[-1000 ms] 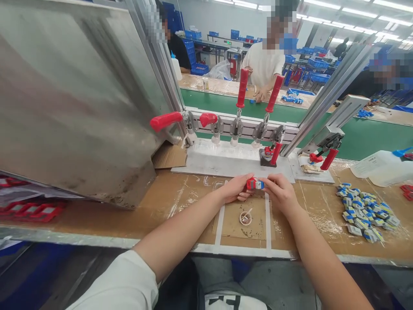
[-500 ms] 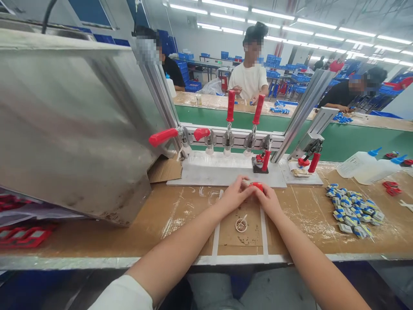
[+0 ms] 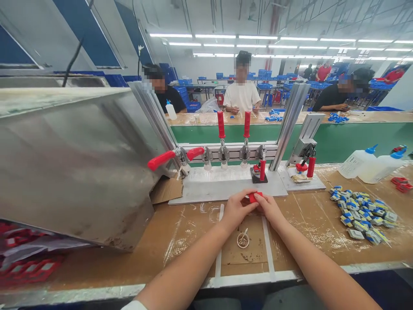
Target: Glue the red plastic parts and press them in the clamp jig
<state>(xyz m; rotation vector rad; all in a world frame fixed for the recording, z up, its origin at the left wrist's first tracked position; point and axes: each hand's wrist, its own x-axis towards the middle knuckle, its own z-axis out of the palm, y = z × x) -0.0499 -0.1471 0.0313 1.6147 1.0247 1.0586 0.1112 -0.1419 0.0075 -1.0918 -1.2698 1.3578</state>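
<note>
Between my two hands is a small red plastic part [image 3: 255, 197], partly covered by my fingers. My left hand [image 3: 238, 207] grips it from the left, thumb and fingers closed on it. From the right, my right hand [image 3: 270, 210] pinches the same part. Both hands are just in front of the metal base plate [image 3: 206, 183] of a clamp fixture. Closer to me, a small round cup [image 3: 243, 240] with a thin white stick in it stands on a cardboard sheet [image 3: 232, 254] edged with white tape.
Red-handled toggle clamps [image 3: 222, 148] line the fixture. A metal bin [image 3: 74, 172] fills the left. At right lie a pile of blue-and-grey blocks [image 3: 363, 213], two clear bottles [image 3: 358, 163] and red parts [image 3: 402, 184]. Co-workers sit beyond the green partition [image 3: 364, 142].
The camera view has tilted up and levelled. Both hands still hold the red part, and more of its flat face now shows.
</note>
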